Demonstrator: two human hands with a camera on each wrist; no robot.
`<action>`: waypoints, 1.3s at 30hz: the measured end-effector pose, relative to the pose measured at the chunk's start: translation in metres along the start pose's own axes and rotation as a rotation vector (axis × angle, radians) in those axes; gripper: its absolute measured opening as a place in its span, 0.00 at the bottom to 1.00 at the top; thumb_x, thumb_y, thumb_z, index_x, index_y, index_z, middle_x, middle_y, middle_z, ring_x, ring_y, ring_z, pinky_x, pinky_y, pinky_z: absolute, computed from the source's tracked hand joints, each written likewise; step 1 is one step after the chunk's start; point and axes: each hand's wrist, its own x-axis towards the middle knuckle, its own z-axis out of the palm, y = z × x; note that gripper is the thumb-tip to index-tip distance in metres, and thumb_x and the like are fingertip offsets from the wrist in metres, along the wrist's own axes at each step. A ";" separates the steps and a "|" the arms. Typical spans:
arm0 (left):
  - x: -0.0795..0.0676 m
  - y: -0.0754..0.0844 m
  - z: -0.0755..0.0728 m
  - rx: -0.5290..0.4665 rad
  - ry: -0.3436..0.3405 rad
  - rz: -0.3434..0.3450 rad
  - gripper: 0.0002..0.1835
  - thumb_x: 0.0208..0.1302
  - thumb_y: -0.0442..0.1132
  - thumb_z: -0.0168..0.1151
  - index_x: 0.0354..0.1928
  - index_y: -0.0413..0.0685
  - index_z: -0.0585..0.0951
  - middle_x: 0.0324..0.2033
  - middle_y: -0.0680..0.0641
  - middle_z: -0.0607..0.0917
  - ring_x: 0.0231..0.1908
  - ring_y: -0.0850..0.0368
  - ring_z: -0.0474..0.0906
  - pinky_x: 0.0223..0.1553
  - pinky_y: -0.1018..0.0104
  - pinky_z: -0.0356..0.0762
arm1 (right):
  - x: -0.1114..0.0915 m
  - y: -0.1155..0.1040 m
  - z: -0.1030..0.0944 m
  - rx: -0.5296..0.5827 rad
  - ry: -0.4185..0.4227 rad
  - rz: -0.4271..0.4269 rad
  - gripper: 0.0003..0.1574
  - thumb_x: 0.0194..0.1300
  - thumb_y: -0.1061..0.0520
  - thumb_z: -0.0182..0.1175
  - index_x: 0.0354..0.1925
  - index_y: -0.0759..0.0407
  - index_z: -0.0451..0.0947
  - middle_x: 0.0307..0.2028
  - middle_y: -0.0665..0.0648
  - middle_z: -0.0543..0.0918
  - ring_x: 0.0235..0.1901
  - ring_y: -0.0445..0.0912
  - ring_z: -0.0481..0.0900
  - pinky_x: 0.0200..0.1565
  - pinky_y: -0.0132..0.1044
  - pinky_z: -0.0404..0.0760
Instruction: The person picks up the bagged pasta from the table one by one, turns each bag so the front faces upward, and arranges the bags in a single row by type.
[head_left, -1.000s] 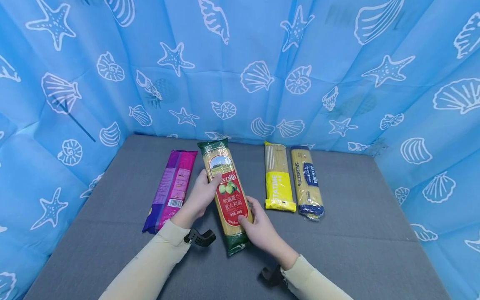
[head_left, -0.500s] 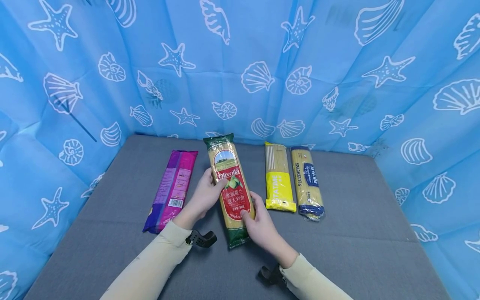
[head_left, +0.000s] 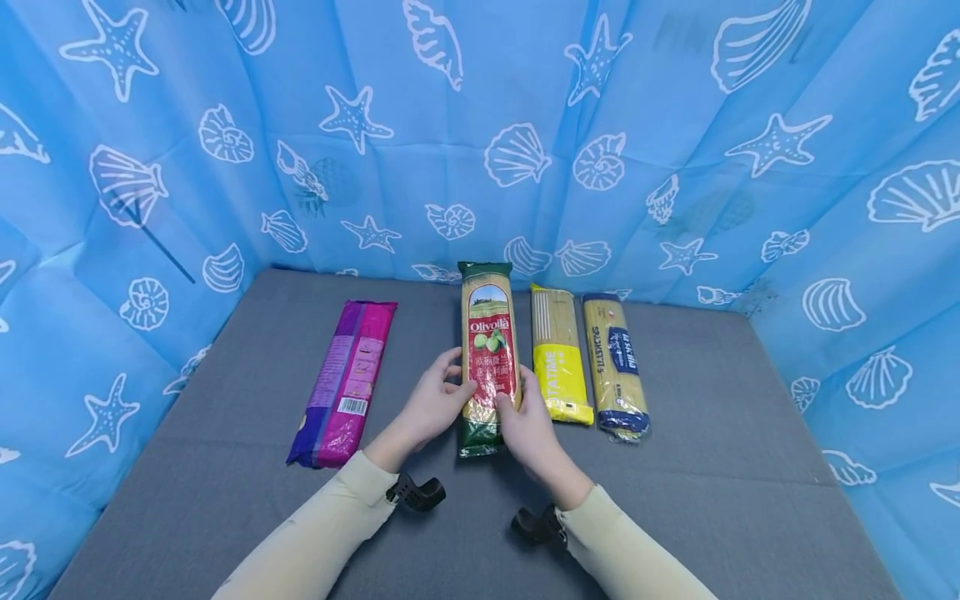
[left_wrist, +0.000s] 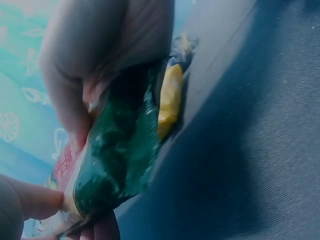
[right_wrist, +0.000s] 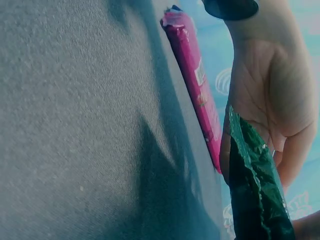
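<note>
A spaghetti packet [head_left: 491, 342] with green ends and a red label is held nearly upright in the head view, between both hands. My left hand [head_left: 431, 404] grips its left edge, thumb on the front. Opposite it, my right hand [head_left: 532, 425] grips the lower right edge, thumb also on the front. The packet's green end [left_wrist: 115, 150] hangs above the grey cloth in the left wrist view, with fingers on both sides. In the right wrist view the crimped green end [right_wrist: 257, 180] is in front of the left palm.
A purple and pink packet [head_left: 345, 383] lies on the grey table [head_left: 247, 467] to the left. Right of the held packet lie a yellow noodle packet [head_left: 558, 367] and a blue-ended spaghetti packet [head_left: 615, 367], side by side. A blue shell-print curtain [head_left: 450, 150] surrounds the table.
Both hands have carried the spaghetti packet rightward, close to the yellow packet, and turned it from tilted to nearly straight. The left hand now sits lower along it. The other packets have not moved.
</note>
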 end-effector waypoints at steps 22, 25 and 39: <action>-0.003 -0.020 0.011 0.191 -0.242 -0.002 0.41 0.64 0.33 0.64 0.74 0.42 0.54 0.68 0.37 0.63 0.61 0.45 0.69 0.56 0.57 0.73 | 0.011 0.013 -0.002 -0.512 -0.032 -0.010 0.37 0.70 0.68 0.49 0.72 0.72 0.46 0.62 0.74 0.60 0.60 0.61 0.64 0.58 0.56 0.70; -0.005 -0.020 0.011 0.284 -0.259 0.024 0.43 0.62 0.32 0.65 0.75 0.43 0.53 0.72 0.39 0.56 0.64 0.45 0.64 0.59 0.58 0.70 | 0.007 0.011 -0.001 -0.668 -0.064 0.016 0.39 0.70 0.66 0.50 0.71 0.75 0.46 0.65 0.77 0.55 0.62 0.63 0.62 0.59 0.56 0.69; 0.008 -0.021 0.014 0.346 -0.189 0.027 0.43 0.59 0.34 0.69 0.74 0.47 0.58 0.72 0.44 0.57 0.60 0.45 0.65 0.55 0.61 0.74 | 0.025 0.006 0.003 -0.884 -0.116 0.114 0.47 0.60 0.70 0.55 0.71 0.77 0.44 0.68 0.79 0.47 0.67 0.67 0.55 0.62 0.55 0.66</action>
